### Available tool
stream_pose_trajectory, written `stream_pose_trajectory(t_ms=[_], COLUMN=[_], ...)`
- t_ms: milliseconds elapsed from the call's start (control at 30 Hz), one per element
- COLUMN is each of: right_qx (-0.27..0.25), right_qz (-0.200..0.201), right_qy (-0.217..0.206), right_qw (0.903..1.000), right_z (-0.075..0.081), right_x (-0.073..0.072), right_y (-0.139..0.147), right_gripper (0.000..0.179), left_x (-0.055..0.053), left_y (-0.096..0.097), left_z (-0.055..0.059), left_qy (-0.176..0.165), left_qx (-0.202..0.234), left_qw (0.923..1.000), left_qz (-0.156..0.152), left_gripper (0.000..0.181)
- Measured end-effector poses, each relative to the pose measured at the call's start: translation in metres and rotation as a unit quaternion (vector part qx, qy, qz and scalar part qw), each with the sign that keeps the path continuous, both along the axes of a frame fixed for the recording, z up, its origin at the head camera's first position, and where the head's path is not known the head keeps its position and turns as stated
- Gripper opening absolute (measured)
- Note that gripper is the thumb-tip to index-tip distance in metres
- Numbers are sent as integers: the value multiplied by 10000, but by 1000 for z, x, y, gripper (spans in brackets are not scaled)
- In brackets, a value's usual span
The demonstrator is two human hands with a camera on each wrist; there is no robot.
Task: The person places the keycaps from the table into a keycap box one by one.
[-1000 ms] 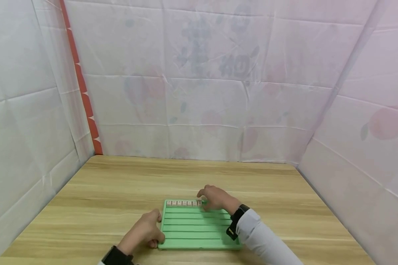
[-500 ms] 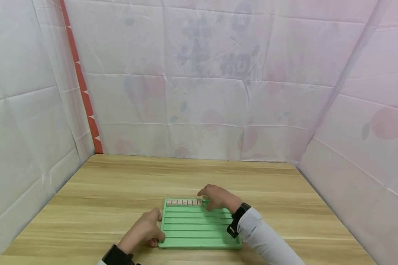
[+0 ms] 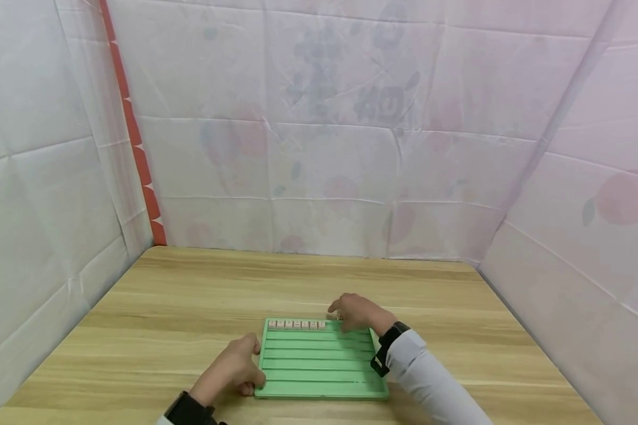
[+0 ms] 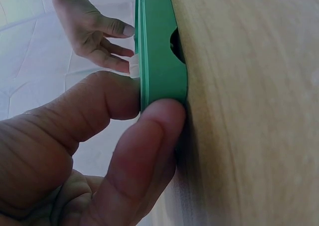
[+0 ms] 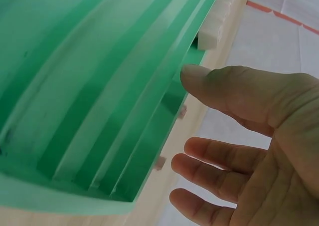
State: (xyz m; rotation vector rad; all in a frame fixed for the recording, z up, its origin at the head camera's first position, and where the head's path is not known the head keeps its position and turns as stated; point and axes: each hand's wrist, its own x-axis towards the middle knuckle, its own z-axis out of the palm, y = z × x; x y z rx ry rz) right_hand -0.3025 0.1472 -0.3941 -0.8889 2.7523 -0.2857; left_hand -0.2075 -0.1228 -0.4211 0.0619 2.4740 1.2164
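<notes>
A green ridged tray lies on the table, and several small white tiles with faint markings stand in its far slot, starting from the left end. My left hand pinches the tray's left edge near the front corner; thumb and finger show close up in the left wrist view. Over the far edge, right of the last tile, is my right hand. In the right wrist view its thumb is by the tray rim and the fingers are spread apart from it, holding nothing. Small pinkish pieces show just beyond the rim.
The wooden table extends around the tray on all sides. White patterned sheets hang as walls at the back and both sides, with a red strip down the back left corner. A dark band is on each wrist.
My right hand has moved a little right along the far edge, away from the last tile, which now shows fully in the row. My left hand keeps its hold on the tray.
</notes>
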Motion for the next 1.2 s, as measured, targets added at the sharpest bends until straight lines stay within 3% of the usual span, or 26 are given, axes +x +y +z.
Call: stream_pose_trajectory(t_ms=[167, 433, 633, 1033, 1200], right_qx=[-131, -13, -281, -740, -741], right_qz=[10, 531, 430, 538, 279], right_qy=[-55, 161, 118, 598, 594], right_qw=[9999, 9985, 9986, 9940, 9951], right_z=[-5, -11, -10, -16, -18], right_x=[-4, -7, -5, -10, -11], right_y=[4, 3, 3, 9, 9], right_gripper=[44, 26, 18, 19, 11], left_x=[1, 2, 2, -1, -2], left_y=[1, 2, 2, 2, 3], left_z=[1, 0, 0, -2, -2], left_qy=[25, 92, 111, 57, 47], left_qx=[48, 129, 142, 20, -39], left_qw=[10000, 9998, 9997, 9999, 9999], left_qz=[-43, -96, -134, -109, -126], left_gripper=[46, 46, 46, 45, 45])
